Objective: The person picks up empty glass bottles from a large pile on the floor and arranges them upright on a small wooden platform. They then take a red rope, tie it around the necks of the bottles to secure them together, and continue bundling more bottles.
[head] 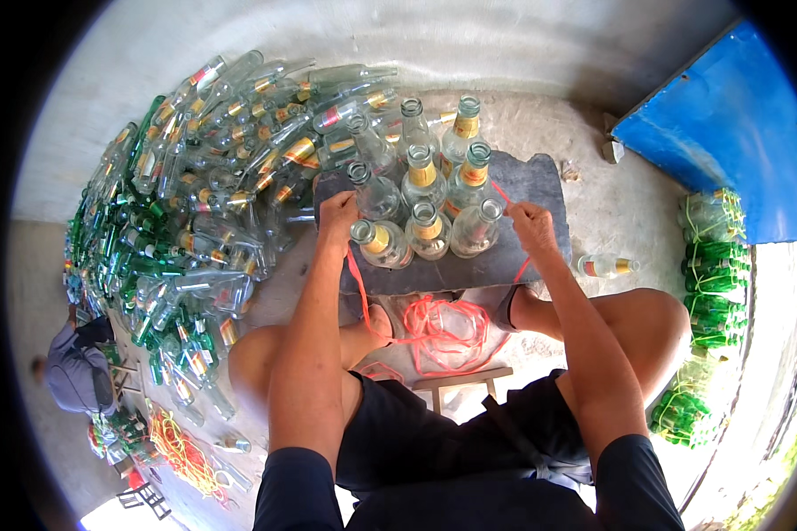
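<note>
A block of clear glass bottles [422, 182] stands upright on a dark stone slab [538, 192], in rows packed close together. At the left side of the block my left hand [339, 216] is closed on a red plastic strap [357, 275], which hangs down from it. My right hand [528, 222] grips the strap at the right side, where a length runs up behind the bottles. More of the strap lies in a loose tangle [446, 335] on the floor between my feet. How the strap passes round the far bottles is hidden.
A big heap of loose clear and green bottles [206, 199] lies at left. One bottle [608, 266] lies right of the slab. Tied green bottle bundles [714, 292] line the right side, below a blue panel [724, 133]. A person [80, 372] sits far left, near tangled straps [182, 455].
</note>
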A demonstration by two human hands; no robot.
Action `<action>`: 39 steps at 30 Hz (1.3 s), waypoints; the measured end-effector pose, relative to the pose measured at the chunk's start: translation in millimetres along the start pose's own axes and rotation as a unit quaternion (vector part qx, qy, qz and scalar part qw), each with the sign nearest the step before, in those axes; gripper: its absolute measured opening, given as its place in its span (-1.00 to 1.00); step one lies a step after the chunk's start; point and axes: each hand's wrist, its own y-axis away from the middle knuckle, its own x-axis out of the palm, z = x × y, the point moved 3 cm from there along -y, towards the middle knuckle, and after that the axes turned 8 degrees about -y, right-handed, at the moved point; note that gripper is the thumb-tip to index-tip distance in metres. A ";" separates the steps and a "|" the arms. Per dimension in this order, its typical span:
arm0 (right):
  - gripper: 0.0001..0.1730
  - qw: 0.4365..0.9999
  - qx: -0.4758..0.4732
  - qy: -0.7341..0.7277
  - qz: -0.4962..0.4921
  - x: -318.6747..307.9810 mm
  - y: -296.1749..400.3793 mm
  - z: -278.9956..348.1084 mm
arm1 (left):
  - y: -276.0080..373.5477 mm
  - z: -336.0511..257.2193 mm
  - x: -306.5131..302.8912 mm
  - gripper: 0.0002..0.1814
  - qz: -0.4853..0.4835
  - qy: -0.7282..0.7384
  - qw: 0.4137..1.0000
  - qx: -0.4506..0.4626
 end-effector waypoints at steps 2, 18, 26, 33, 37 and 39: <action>-0.70 1.000 -0.006 -0.007 -0.003 4.9 5.7 4.8 | 7.5 -3.2 -8.3 -0.75 0.006 -0.001 1.000 -0.012; -0.69 0.985 0.119 -0.120 -0.032 7.6 10.7 29.1 | 10.0 -18.0 -11.4 -0.83 -0.022 0.099 0.993 -0.061; -0.71 0.987 0.124 -0.103 -0.025 3.5 19.7 26.5 | -1.5 -2.7 -8.8 -0.79 -0.027 0.097 0.994 -0.046; -0.64 0.989 0.107 -0.097 -0.023 2.9 20.3 24.6 | -6.1 -7.8 0.2 -0.77 -0.045 0.051 0.998 -0.003; -0.66 0.988 0.122 -0.095 -0.026 7.1 24.7 24.5 | -7.1 -10.7 2.6 -0.76 -0.038 0.050 0.998 -0.014; -0.66 0.988 0.117 -0.093 -0.026 7.4 24.9 20.1 | -9.4 -9.8 2.3 -0.76 -0.041 0.033 0.998 -0.015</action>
